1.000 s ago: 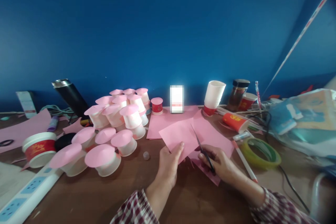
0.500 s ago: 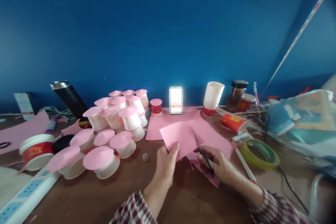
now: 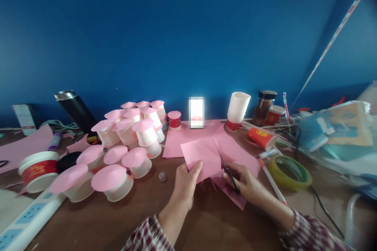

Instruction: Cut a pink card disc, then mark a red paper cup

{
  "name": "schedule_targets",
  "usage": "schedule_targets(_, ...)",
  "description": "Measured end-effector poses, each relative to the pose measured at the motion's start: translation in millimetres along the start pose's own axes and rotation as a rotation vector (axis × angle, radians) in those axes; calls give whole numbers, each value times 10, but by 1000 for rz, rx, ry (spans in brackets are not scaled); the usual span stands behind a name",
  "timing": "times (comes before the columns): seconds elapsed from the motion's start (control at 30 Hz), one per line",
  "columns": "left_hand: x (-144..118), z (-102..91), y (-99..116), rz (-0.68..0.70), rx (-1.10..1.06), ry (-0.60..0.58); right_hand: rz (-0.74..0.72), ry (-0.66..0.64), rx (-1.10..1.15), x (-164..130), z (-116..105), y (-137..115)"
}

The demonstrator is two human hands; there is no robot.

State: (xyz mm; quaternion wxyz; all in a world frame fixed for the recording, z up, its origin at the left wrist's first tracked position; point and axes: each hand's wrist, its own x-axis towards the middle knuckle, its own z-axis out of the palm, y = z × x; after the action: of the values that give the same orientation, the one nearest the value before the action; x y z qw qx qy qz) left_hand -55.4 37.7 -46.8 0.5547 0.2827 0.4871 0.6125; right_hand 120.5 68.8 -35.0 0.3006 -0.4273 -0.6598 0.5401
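A piece of pink paper (image 3: pixel 202 157) is pinched between the thumb and fingers of my left hand (image 3: pixel 188 182), held above the table. My right hand (image 3: pixel 246 184) is closed round the dark handles of a pair of scissors (image 3: pixel 230 174). Their blades point up and away, lying along the right edge of the held paper; whether they are cutting into it I cannot tell. Beneath and behind both hands lie larger pink sheets (image 3: pixel 191 131), and a pink piece (image 3: pixel 235 196) sticks out under my right hand.
Several paper cups with pink cone tops (image 3: pixel 110 178) crowd the left, beside a power strip (image 3: pixel 32 211) and a black flask (image 3: pixel 76 111). To the right are stacked white cups (image 3: pixel 239 106), a red cup (image 3: pixel 260 137), a tape roll (image 3: pixel 290 172) and a plastic bag (image 3: pixel 332 137).
The held paper has shifted slightly right and down relative to the sheets behind. The scissors and my right hand have hardly moved; the whole view has shifted a little.
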Motion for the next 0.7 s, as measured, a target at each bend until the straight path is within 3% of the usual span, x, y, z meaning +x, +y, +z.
schedule_targets(0.7, 34, -45, 7, 34, 72, 22, 69, 2, 59, 6, -14, 72)
